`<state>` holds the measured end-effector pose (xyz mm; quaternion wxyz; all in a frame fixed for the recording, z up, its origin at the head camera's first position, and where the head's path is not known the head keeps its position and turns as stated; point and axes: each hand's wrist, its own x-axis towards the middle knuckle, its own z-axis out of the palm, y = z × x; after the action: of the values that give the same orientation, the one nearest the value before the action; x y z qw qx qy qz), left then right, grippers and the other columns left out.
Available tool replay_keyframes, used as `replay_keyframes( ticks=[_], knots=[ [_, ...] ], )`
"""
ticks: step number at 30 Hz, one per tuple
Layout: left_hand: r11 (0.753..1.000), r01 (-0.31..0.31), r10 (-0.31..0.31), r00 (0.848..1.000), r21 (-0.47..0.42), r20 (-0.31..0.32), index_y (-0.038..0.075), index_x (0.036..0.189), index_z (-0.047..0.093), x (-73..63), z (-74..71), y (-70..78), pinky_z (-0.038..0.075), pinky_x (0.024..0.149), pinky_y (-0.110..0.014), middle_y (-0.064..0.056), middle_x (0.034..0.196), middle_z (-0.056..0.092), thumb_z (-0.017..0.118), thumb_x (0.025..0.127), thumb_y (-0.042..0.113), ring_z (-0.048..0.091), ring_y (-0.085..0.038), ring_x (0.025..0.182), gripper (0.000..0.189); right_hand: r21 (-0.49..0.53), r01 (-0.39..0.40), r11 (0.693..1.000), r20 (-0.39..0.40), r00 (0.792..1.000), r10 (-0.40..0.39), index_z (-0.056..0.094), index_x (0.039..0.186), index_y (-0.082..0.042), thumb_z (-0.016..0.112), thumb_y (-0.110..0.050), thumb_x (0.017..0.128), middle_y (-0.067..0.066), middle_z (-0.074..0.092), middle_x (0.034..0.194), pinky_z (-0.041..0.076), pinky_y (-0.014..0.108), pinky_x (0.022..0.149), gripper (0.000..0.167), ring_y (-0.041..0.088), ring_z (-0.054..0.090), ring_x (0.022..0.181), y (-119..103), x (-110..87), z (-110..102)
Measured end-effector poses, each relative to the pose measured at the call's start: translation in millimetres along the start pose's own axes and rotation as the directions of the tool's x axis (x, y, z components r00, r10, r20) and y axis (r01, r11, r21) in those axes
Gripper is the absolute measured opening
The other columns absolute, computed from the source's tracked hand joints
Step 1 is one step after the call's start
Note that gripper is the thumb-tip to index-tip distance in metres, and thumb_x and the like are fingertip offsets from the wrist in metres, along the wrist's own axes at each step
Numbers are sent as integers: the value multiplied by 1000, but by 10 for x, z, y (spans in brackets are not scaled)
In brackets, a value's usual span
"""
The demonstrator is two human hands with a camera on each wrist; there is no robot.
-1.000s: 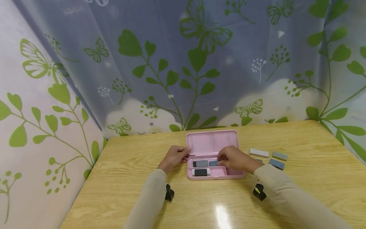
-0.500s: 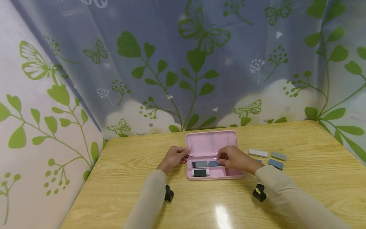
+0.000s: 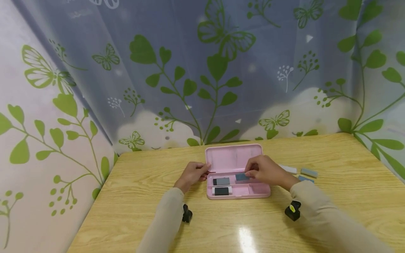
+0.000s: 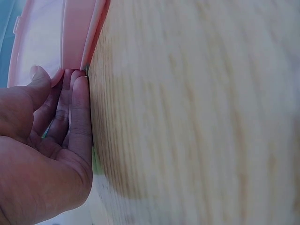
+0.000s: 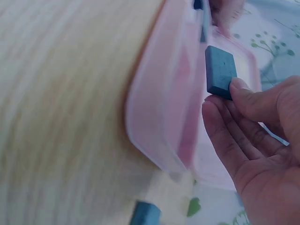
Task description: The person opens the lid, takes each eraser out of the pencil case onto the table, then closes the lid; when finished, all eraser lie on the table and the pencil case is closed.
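Note:
A pink pencil case lies open on the table, lid tilted up at the back. My left hand grips its left side near the hinge; in the left wrist view the thumb lies on the lid and the fingers behind it. My right hand pinches a blue eraser between thumb and fingertips, just above the back compartment. Inside the case, a grey eraser lies at the back left and a black-sleeved white eraser at the front left.
Right of the case lie a white eraser, a grey-green eraser and a blue eraser, partly behind my right arm. A patterned curtain hangs at the table's back edge. The wooden table extends around the case.
My right hand has lifted the blue eraser out of the back compartment, up and slightly right. The left hand stays on the case.

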<state>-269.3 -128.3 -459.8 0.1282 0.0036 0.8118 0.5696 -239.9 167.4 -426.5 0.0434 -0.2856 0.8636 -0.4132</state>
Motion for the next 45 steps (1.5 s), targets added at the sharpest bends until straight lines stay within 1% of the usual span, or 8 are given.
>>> replay_keyframes(
  ticks=[5, 9, 18, 23, 27, 34, 40, 45],
  knots=[
    [1000, 0, 0, 1000, -2, -5, -3, 105, 75, 1, -1, 8, 55, 64, -19, -6, 85, 68, 62, 103, 27, 59, -10, 71, 33, 10, -18, 1000, -13, 1000, 19, 72, 86, -4, 72, 2, 92, 3, 70, 79, 56, 29, 64, 9, 26, 68, 72, -18, -44, -185],
    [1000, 6, -6, 1000, 5, -4, -3, 107, 75, -4, -2, 10, 55, 65, -20, -5, 85, 68, 62, 103, 27, 59, -10, 71, 33, -3, -44, 999, -19, 999, 44, 72, 89, -4, 71, 0, 93, 4, 70, 82, 57, 31, 65, 6, 30, 69, 75, 10, -99, -332],
    [1000, 10, -10, 1000, 7, -1, -2, 107, 75, -17, -9, 13, 56, 66, -21, -7, 87, 68, 62, 103, 27, 59, -11, 73, 33, -53, -137, 989, -52, 990, 134, 73, 93, -6, 69, -5, 96, 4, 69, 85, 55, 35, 67, 5, 30, 68, 78, 137, -251, -638],
    [1000, 15, -15, 1000, 20, -3, -1, 109, 75, -24, -9, 17, 56, 67, -21, -7, 89, 69, 62, 103, 28, 59, -12, 74, 33, -74, -169, 983, -87, 983, 162, 73, 95, -4, 70, -8, 97, 6, 70, 86, 55, 35, 66, 5, 29, 69, 78, 227, -340, -762],
    [999, 16, -16, 1000, 28, -3, -1, 109, 75, -24, -7, 17, 56, 67, -21, -7, 88, 69, 61, 103, 28, 60, -12, 74, 33, -101, -188, 977, -111, 978, 177, 73, 96, -2, 70, -7, 96, 6, 70, 85, 55, 35, 65, 5, 27, 69, 77, 325, -392, -832],
    [1000, 24, -24, 1000, 14, -4, -2, 107, 75, -23, 0, 25, 55, 66, -20, -6, 87, 68, 62, 103, 27, 59, -11, 73, 32, -108, -231, 967, -143, 966, 215, 72, 96, 0, 70, -6, 96, 6, 70, 85, 57, 36, 65, 7, 24, 69, 75, 497, -463, -912],
    [1000, 19, -19, 1000, 22, -5, -2, 108, 75, -35, 2, 36, 56, 66, -21, -7, 88, 68, 62, 103, 28, 59, -11, 73, 32, -95, -288, 953, -151, 950, 272, 72, 96, 3, 69, -6, 96, 10, 71, 86, 56, 36, 63, 10, 25, 69, 76, 580, -503, -944],
    [1000, 17, -17, 1000, 17, -1, -2, 109, 75, -28, 3, 28, 55, 66, -20, -7, 88, 68, 62, 103, 27, 59, -11, 73, 32, -106, -321, 941, -161, 939, 303, 73, 95, 3, 70, -8, 96, 8, 71, 85, 55, 34, 63, 11, 22, 68, 76, 653, -512, -936]
  ],
)
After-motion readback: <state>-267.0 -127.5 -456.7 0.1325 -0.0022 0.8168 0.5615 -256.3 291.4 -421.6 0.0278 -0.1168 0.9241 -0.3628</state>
